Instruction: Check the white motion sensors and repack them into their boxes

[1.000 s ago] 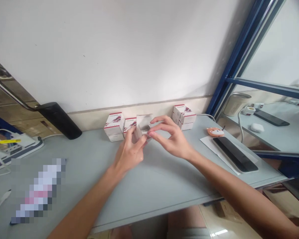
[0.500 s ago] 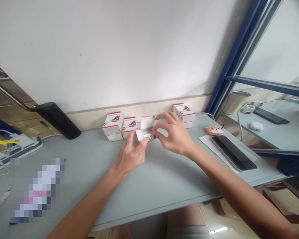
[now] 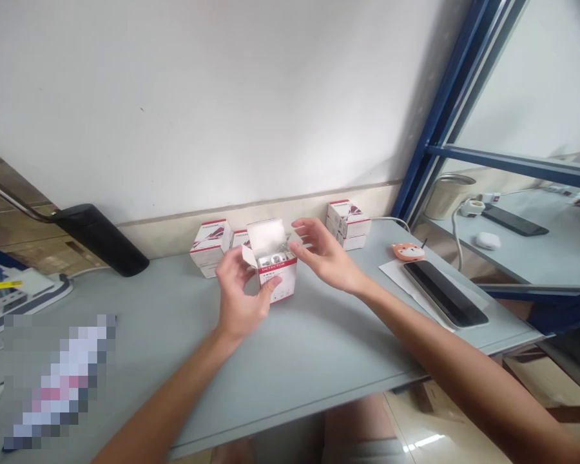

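A small white and red cardboard box (image 3: pixel 283 283) marked "DETECTOR" stands upright near the middle of the desk, its top flaps raised. Inside its mouth, part of a white object (image 3: pixel 273 259) shows, too little to tell its kind. My left hand (image 3: pixel 244 293) grips the box at its left side, thumb across the front face. At the right flap is my right hand (image 3: pixel 326 258), thumb close to the flap and fingers curved but apart. Whether that thumb touches the flap I cannot tell.
Similar boxes (image 3: pixel 210 248) stand behind my left hand, and more stacked boxes (image 3: pixel 348 222) by the wall at right. A phone (image 3: pixel 444 293) lies on white paper, near an orange animal-shaped item (image 3: pixel 408 251). At left are a black cylinder (image 3: pixel 101 238) and a power strip (image 3: pixel 29 303).
The box has been tipped from lying back to upright, so its printed front now faces me. My right fingers have spread and moved off the box's opening to its right side.
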The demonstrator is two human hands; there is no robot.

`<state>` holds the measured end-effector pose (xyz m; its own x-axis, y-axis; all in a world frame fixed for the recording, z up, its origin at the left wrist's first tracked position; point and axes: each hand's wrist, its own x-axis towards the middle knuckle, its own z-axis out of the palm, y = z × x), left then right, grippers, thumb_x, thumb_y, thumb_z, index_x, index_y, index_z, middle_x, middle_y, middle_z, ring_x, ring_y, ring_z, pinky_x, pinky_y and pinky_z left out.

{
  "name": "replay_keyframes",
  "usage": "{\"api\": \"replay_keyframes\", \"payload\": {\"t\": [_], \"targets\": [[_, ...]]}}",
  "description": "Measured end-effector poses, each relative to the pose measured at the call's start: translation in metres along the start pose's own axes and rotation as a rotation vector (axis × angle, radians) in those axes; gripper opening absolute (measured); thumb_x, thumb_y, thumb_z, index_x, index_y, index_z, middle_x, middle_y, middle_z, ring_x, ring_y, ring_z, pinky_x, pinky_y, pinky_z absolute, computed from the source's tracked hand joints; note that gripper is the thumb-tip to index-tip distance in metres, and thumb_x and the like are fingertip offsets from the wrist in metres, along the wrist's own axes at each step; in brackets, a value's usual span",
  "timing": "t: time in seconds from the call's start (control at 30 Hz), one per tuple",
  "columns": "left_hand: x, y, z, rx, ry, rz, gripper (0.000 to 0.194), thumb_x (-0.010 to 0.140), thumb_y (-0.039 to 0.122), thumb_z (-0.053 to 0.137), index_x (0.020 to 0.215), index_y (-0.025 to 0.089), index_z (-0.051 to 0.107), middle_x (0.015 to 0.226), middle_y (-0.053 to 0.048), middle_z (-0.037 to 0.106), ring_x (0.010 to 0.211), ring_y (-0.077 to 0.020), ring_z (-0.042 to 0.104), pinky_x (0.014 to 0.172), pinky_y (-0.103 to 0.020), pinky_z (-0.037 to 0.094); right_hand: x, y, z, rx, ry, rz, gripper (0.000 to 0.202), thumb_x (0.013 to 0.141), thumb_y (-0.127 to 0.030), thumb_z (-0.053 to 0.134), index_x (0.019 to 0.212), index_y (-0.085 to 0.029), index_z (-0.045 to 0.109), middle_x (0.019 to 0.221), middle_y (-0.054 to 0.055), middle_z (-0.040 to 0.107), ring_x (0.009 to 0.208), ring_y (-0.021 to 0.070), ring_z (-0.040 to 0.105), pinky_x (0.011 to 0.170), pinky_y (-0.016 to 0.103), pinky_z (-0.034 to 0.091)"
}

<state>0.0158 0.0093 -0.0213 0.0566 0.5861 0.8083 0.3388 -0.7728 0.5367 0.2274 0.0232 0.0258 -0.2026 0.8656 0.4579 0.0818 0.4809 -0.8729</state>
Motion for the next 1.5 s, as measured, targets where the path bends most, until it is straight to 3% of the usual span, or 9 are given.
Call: {"api": "replay_keyframes", "payload": {"t": [0.1, 0.23, 0.33, 0.47, 0.73, 1.03, 1.23, 1.33, 1.5], "targets": [[-0.002, 0.006, 0.003, -0.179, -0.052, -0.219, 0.082, 0.087, 0.032, 0.084, 0.152, 0.037, 0.033, 0.141, -0.011, 0.060, 0.114, -0.0239, 0.072, 0.089, -0.038, 0.065, 0.000, 0.004, 0.003, 0.060, -0.010, -0.045, 0.031, 0.099, -0.049, 0.068, 0.122, -0.028, 0.063, 0.129, 0.007, 0.064, 0.114, 0.0209, 0.064, 0.096, 0.038, 0.058], [-0.005, 0.008, 0.002, -0.128, -0.142, -0.218, 0.051, 0.093, 0.035, 0.076, 0.141, 0.032, 0.060, 0.140, -0.011, 0.058, 0.130, -0.0283, 0.064, 0.100, -0.041, 0.063, -0.004, 0.006, 0.008, -0.058, -0.097, -0.126, 0.031, 0.105, -0.052, 0.058, 0.104, -0.026, 0.075, 0.125, 0.009, 0.066, 0.135, 0.0254, 0.056, 0.113, 0.045, 0.049], [-0.004, 0.005, 0.001, -0.116, -0.170, -0.190, 0.040, 0.095, 0.033, 0.074, 0.134, 0.029, 0.068, 0.132, -0.010, 0.059, 0.130, -0.0282, 0.062, 0.103, -0.042, 0.062, -0.008, 0.006, 0.015, -0.034, -0.036, -0.141, 0.028, 0.105, -0.050, 0.057, 0.105, -0.026, 0.071, 0.119, 0.008, 0.068, 0.119, 0.0228, 0.065, 0.104, 0.044, 0.055], [-0.002, 0.004, 0.001, -0.128, -0.168, -0.205, 0.036, 0.095, 0.032, 0.074, 0.129, 0.028, 0.068, 0.131, -0.010, 0.061, 0.128, -0.0272, 0.064, 0.102, -0.040, 0.062, -0.011, 0.007, 0.021, 0.108, 0.063, -0.168, 0.045, 0.100, -0.043, 0.069, 0.139, -0.033, 0.048, 0.123, 0.005, 0.067, 0.096, 0.0179, 0.071, 0.092, 0.041, 0.061], [-0.008, -0.001, 0.009, -0.239, -0.070, -0.131, 0.067, 0.092, 0.026, 0.079, 0.144, 0.037, 0.039, 0.145, -0.009, 0.053, 0.114, -0.0210, 0.072, 0.097, -0.043, 0.064, -0.008, 0.010, 0.017, -0.080, 0.068, -0.301, 0.011, 0.104, -0.033, 0.061, 0.104, -0.024, 0.068, 0.106, 0.006, 0.069, 0.101, 0.0204, 0.068, 0.094, 0.040, 0.057], [-0.010, -0.015, 0.002, -0.169, -0.178, -0.087, 0.042, 0.096, 0.029, 0.073, 0.135, 0.030, 0.058, 0.143, -0.013, 0.057, 0.134, -0.0275, 0.062, 0.103, -0.045, 0.061, -0.009, 0.023, 0.002, -0.356, -0.109, -0.490, 0.017, 0.105, -0.035, 0.061, 0.116, -0.027, 0.071, 0.128, 0.011, 0.067, 0.117, 0.0251, 0.068, 0.101, 0.043, 0.058], [0.007, -0.012, 0.002, -0.191, 0.120, -0.200, 0.041, 0.101, 0.038, 0.068, 0.134, 0.028, 0.045, 0.133, -0.012, 0.064, 0.115, -0.0209, 0.070, 0.090, -0.035, 0.062, -0.011, 0.023, 0.012, -0.091, -0.241, -0.070, 0.082, 0.095, -0.047, 0.074, 0.163, -0.030, 0.032, 0.141, 0.013, 0.062, 0.112, 0.0242, 0.071, 0.095, 0.044, 0.062], [0.017, -0.015, -0.006, -0.057, 0.124, -0.180, 0.038, 0.103, 0.041, 0.063, 0.135, 0.028, 0.046, 0.138, -0.013, 0.062, 0.118, -0.0228, 0.067, 0.095, -0.039, 0.060, -0.013, 0.023, 0.024, -0.111, -0.126, 0.038, 0.073, 0.094, -0.051, 0.073, 0.154, -0.029, 0.038, 0.118, 0.006, 0.073, 0.092, 0.0226, 0.073, 0.080, 0.038, 0.062], [0.027, -0.045, -0.036, 0.424, 0.278, -0.169, 0.044, 0.098, 0.036, 0.066, 0.138, 0.022, 0.054, 0.141, -0.018, 0.058, 0.143, -0.0332, 0.048, 0.121, -0.056, 0.038, 0.014, 0.025, 0.048, -0.794, 0.156, -0.111, 0.054, 0.096, -0.041, 0.070, 0.145, -0.029, 0.052, 0.133, 0.010, 0.072, 0.113, 0.0320, 0.068, 0.096, 0.046, 0.052]]}}
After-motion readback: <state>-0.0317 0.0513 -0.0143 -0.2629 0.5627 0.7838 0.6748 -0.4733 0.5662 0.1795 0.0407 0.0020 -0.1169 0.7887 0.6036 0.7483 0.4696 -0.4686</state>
